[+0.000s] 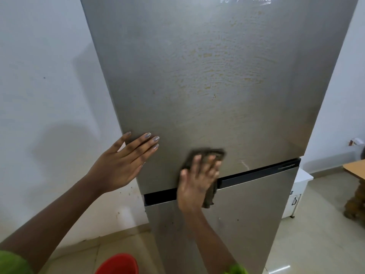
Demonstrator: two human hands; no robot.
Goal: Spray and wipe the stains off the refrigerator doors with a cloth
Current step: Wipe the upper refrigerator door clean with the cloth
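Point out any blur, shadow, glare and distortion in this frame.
Head view: the right hand and cloth are motion-blurred, the left hand is sharp; soft shadows fall on the wall left of the fridge; a small glare patch shows on the floor; the wide lens makes the fridge taper downward.

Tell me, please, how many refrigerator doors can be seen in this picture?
2. The upper door fills most of the view, streaked with yellowish stains; the lower door sits below the dark strip. The top is cut off, so more may be hidden.
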